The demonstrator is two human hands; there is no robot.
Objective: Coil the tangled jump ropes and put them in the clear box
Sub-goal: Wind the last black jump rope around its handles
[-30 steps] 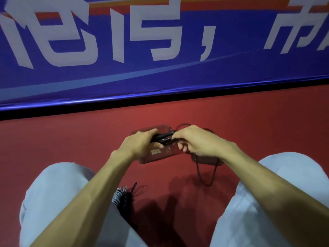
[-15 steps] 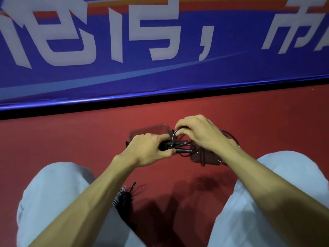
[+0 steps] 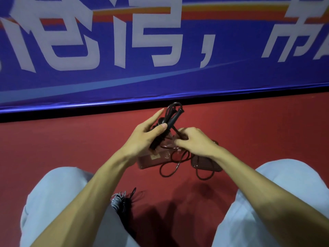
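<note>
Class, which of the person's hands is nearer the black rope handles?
Left. The left hand grips the handles; the right hand is beside them, lower, pinching the cord.

The scene is rather dimly lit, seemingly from overhead and behind, with soft dark shadows pooling on the red floor [image 3: 267,132] low in the frame. The banner [image 3: 160,81] lettering smears with motion blur at upper left. Its lower edge bows from wide-angle distortion, while the thin jump rope [image 3: 173,120] barely stands out against the floor.
</note>
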